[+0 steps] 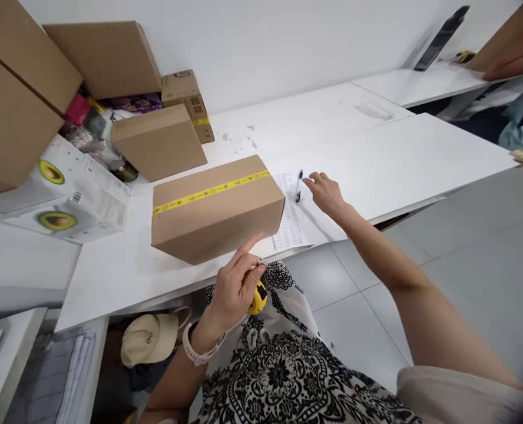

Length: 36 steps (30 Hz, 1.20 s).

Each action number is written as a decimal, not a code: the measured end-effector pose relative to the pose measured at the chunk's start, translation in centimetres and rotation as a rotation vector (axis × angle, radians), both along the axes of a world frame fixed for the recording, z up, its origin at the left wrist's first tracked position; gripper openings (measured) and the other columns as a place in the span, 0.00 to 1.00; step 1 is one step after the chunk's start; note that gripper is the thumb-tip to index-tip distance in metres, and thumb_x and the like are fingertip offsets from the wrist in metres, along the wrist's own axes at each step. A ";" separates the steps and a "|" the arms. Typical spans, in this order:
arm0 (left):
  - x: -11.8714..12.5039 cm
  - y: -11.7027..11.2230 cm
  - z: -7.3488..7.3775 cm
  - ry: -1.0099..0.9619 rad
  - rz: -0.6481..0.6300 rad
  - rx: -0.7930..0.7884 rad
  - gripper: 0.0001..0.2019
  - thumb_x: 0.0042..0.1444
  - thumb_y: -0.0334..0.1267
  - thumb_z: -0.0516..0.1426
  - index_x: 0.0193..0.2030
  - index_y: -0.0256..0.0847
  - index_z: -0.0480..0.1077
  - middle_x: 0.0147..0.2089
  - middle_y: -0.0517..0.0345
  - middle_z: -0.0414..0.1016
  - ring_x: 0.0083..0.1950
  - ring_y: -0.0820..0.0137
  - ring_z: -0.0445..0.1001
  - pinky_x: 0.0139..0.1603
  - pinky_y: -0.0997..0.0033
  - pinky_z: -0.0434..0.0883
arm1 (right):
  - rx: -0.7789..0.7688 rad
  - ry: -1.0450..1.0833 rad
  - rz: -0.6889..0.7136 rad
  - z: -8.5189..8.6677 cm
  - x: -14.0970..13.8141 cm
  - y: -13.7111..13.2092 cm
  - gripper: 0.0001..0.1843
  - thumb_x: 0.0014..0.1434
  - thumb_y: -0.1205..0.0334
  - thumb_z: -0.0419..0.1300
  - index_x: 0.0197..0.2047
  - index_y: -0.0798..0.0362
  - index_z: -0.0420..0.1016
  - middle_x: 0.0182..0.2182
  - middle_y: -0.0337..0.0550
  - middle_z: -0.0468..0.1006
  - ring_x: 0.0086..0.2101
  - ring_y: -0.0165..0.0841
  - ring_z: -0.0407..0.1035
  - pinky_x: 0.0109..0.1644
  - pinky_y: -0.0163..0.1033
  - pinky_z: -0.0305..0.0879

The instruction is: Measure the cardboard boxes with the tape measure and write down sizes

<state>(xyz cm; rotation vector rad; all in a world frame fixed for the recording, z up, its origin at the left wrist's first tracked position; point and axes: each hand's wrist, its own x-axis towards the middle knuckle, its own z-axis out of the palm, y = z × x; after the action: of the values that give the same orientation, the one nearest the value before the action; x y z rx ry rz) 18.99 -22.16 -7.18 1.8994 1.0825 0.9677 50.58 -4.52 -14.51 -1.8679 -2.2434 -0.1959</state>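
Note:
My left hand point(234, 288) is closed, with thumb and index fingertip pinched at the small metal end of a yellow and black tape measure point(258, 300). The tape measure's body shows below the fingers, over my patterned clothing, and is partly hidden by the hand. Just beyond is a closed cardboard box point(217, 206) with yellow printed tape along its top. My right hand point(325, 191) hovers over the printed sheets point(292, 227), fingers apart and slightly bent. A pen point(299, 185) is right beside its fingertips; whether they touch cannot be made out.
Cardboard boxes point(159, 141) and white avocado-printed cartons point(67, 194) stack up at the left of the white table point(332, 129). A beige cap point(150, 340) lies on the shelf below. At far right is another person's arm point(511, 59), beside a dark upright object point(440, 41).

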 end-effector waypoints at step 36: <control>9.1 18.4 -6.3 -0.056 -0.134 -0.649 0.18 0.62 0.47 0.55 0.24 0.41 0.67 0.25 0.57 0.70 0.25 0.73 0.65 0.27 0.72 0.62 | -0.030 1.792 -0.242 -5.1 -1.9 10.3 0.24 0.46 0.44 0.71 0.28 0.49 0.62 0.20 0.29 0.67 0.22 0.25 0.62 0.31 0.32 0.64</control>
<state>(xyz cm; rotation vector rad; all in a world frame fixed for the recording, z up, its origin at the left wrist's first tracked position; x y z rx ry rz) 28.12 -3.73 -13.48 1.3786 1.0575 0.5014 48.73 5.82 -19.59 -1.1963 -0.7319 1.0282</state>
